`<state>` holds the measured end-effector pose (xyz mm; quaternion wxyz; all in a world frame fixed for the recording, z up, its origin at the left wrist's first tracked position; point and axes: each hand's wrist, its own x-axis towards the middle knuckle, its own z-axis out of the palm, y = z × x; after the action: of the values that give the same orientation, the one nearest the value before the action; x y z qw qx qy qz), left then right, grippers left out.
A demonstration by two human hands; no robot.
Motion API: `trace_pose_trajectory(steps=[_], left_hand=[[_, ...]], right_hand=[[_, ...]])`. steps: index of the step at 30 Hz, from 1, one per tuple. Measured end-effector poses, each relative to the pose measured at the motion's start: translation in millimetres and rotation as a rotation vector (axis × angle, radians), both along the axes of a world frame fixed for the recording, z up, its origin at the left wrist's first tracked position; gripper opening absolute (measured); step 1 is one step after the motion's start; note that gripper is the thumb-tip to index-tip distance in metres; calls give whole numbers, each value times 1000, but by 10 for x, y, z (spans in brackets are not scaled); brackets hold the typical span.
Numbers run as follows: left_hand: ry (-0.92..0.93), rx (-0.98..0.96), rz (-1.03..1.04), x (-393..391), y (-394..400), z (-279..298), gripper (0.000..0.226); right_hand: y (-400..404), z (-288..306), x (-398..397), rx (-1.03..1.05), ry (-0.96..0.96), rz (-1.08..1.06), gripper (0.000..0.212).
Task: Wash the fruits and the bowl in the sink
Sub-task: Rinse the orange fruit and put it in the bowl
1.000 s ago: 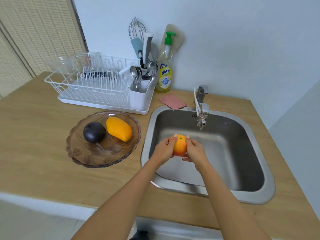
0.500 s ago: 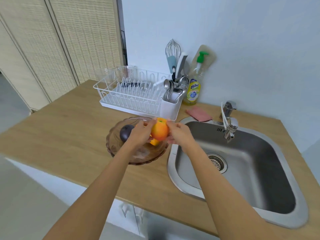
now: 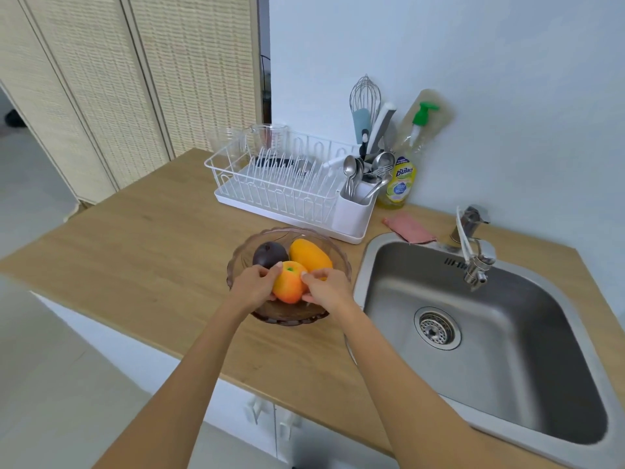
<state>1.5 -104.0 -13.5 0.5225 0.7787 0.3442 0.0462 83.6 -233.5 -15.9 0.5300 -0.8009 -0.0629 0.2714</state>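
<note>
Fruit in question is an orange-red peach-like piece (image 3: 289, 282), held between both hands over the near half of the tinted glass bowl (image 3: 341, 262). The left hand (image 3: 253, 287) cups its left side with the thumb laid over the top; the right hand (image 3: 326, 287) closes on its right side, fingertips curled round. Each grip is partly closed on the fruit, neither wide open nor clenched. Whether the fruit already rests on the bowl's floor or hangs just above it cannot be told from this view.

Behind it in the bowl lie a dark purple fruit (image 3: 270, 254) and a yellow mango (image 3: 309, 257), side by side and close to the held piece. The bowl stands on the wooden bench (image 3: 152, 252), between the white dish rack (image 3: 280, 187) toward the back edge and the steel sink (image 3: 490, 333) at the right end. The tap (image 3: 475, 252) stands at the sink's back rim; no water can be seen running.

My reading is that this is the hand-off step between fruits: one piece is at the bowl, either being set down or lifted. The next move, if it is a set-down, calls for easing both grips apart without knocking the two neighbours, then taking another fruit across the sink's left rim and under the tap. The bowl itself seems not yet washed, since fruit lies in it.
</note>
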Motion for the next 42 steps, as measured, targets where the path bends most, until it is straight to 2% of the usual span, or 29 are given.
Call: trace_pose_trajectory(steps=[9, 18, 27, 32, 39, 42], left_hand=[[49, 162, 4, -5, -20, -13, 53], [43, 189, -12, 8, 13, -32, 65], [58, 222, -14, 8, 26, -26, 62], [66, 248, -33, 12, 39, -33, 50], [42, 308, -69, 1, 78, 27, 56], [24, 295, -67, -2, 124, 62, 56]], right_hand=[[7, -19, -2, -8, -10, -10, 25], [23, -12, -5, -43, -17, -6, 28], [35, 17, -26, -65, -34, -3, 28], [21, 59, -33, -86, -48, 3, 28], [-23, 130, -7, -105, -94, -1, 27], [-54, 158, 26, -101, -103, 15, 20]])
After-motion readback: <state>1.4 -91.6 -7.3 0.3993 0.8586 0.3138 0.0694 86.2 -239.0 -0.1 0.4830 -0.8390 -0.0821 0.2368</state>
